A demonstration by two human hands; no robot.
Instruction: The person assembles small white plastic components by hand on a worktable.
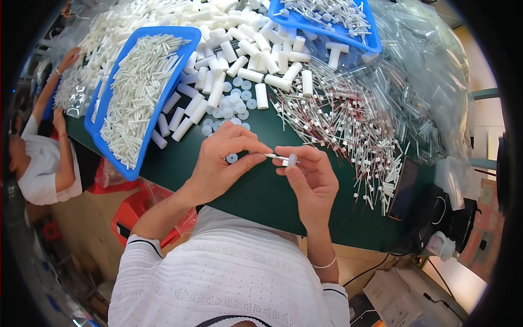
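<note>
My left hand [226, 158] pinches one end of a thin white tube [271, 156] between thumb and forefinger. Facing it, my right hand [313, 182] is closed on a small translucent disc [292, 159], with a slim white piece beside it. The tube and the disc meet between my fingertips; whether one passes through the other I cannot make out. Just beyond my left hand lies a loose group of translucent discs [234, 103], and a single disc [232, 158] shows beneath that hand.
On the green table [245, 201], a blue tray [188, 35] holds short white tubes. White foam cylinders [261, 96] pile up behind. Thin wired sticks [348, 125] and clear plastic tubes [414, 109] lie right. Another blue tray [376, 41] stands far right; a person [46, 158] works at left.
</note>
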